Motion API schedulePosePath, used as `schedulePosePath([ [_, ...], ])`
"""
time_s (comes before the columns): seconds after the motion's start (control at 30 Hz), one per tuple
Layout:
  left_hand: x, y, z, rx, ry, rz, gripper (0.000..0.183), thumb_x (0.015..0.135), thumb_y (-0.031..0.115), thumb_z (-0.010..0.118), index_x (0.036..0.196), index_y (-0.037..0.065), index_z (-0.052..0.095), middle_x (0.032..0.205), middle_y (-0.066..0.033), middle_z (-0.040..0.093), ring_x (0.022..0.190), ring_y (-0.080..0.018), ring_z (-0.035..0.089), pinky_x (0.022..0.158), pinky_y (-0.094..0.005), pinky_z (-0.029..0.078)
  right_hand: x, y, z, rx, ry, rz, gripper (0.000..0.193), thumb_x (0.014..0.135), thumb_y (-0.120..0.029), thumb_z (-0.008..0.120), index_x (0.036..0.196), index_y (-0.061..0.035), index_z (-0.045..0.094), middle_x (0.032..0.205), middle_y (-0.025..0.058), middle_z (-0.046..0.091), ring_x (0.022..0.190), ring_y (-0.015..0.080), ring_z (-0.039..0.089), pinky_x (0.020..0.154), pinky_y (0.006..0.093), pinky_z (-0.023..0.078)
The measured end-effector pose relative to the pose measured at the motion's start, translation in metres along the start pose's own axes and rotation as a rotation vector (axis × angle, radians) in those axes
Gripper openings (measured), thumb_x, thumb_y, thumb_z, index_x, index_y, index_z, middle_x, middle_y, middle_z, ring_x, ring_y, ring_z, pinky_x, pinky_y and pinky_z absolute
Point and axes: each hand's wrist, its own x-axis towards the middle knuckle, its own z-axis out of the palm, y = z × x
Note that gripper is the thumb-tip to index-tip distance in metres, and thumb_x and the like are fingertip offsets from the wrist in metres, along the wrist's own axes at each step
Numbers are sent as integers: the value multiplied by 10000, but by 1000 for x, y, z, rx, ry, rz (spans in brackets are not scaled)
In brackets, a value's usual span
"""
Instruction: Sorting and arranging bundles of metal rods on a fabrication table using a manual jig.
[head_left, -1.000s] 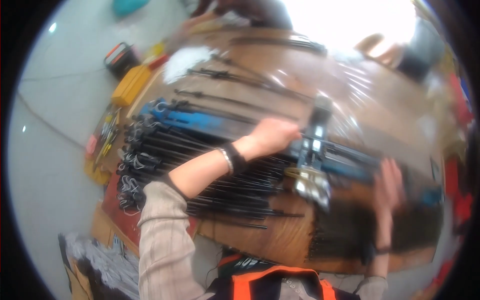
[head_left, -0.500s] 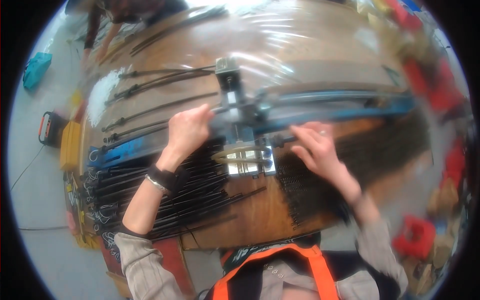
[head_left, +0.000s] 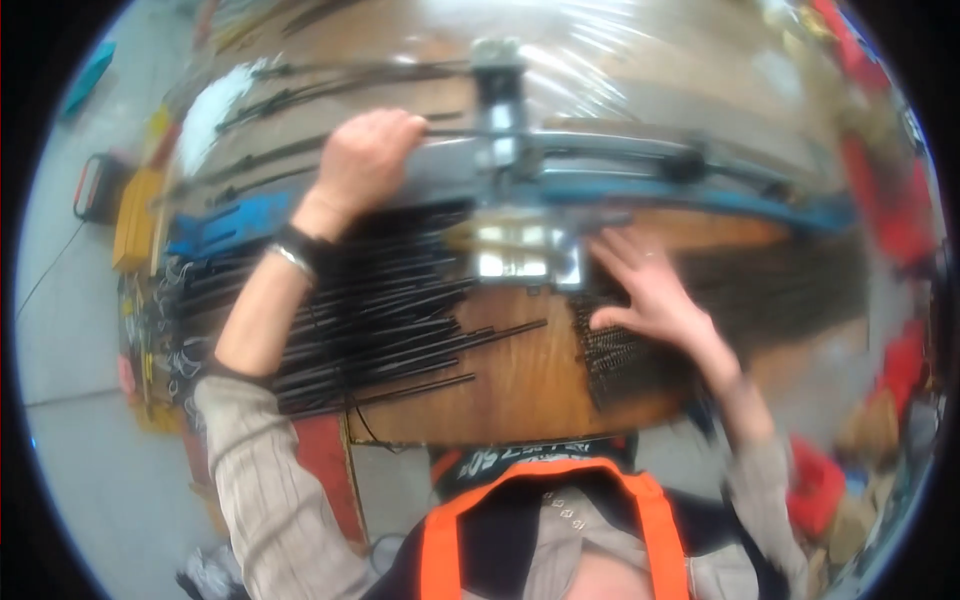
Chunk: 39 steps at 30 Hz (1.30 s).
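Observation:
My left hand (head_left: 368,165) is closed in a fist around a thin black rod (head_left: 447,131) that runs toward an upright metal clamping fixture (head_left: 500,118). In front of this fixture sits a small block with bright metal faces (head_left: 515,252) and a yellowish tube across it. My right hand (head_left: 650,288) is open beside the block, fingers spread and thumb apart. Beneath and beyond it lies a spread of thin dark coiled pieces (head_left: 755,290), blurred. A blue rail (head_left: 690,192) extends rightward from the fixture.
Many black rods (head_left: 370,310) lie on the wooden bench (head_left: 510,340) at the left. More rods rest farther back near clear plastic sheeting (head_left: 620,50). A yellow box (head_left: 135,220) stands off the left edge; red bags (head_left: 815,485) are at the right.
The bench sits higher in the picture as the view has shifted. My right hand has drawn back from beside the fixture and spread its fingers. My left hand stays closed.

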Motion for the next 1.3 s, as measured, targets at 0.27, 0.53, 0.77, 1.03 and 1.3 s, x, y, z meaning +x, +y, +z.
schedulePosePath([
  [0.27, -69, 80, -33, 75, -122, -239, 236, 792, 256, 728, 987, 143, 656, 999, -50, 577, 994, -260, 530, 824, -437, 345, 0, -1, -4, 214, 3, -52, 331, 747, -258, 807, 971, -60, 663, 843, 120, 575, 817, 335, 554, 732, 440, 462],
  [0.53, -78, 154, -34, -310, -405, -596, 172, 818, 319, 724, 858, 152, 708, 953, -48, 557, 954, -251, 502, 786, -410, 345, 18, -25, -31, 502, -221, 132, 146, 840, -104, 690, 925, 7, 653, 870, 171, 576, 880, 356, 562, 754, 433, 455],
  [0.77, -89, 178, -47, -389, -295, -358, 198, 877, 299, 671, 779, 128, 655, 738, -71, 586, 673, -253, 628, 571, -382, 485, 21, -41, -51, 657, -474, 464, 192, 808, -73, 716, 993, -23, 703, 823, 144, 642, 847, 317, 628, 775, 392, 497],
  [1.03, -53, 212, -50, -465, -327, -265, 263, 898, 318, 654, 734, 116, 613, 685, -97, 610, 570, -272, 650, 485, -382, 502, 0, -62, -36, 673, -121, 169, 131, 821, -67, 698, 943, -20, 705, 733, 131, 628, 677, 306, 595, 638, 389, 474],
  [1.3, -60, 189, -73, -396, -301, -159, 290, 830, 108, 700, 1119, 131, 678, 728, -73, 541, 642, -262, 575, 552, -383, 483, -16, -59, -22, 534, 360, 51, 157, 756, -104, 761, 890, -60, 693, 690, 71, 586, 703, 283, 578, 614, 398, 476],
])
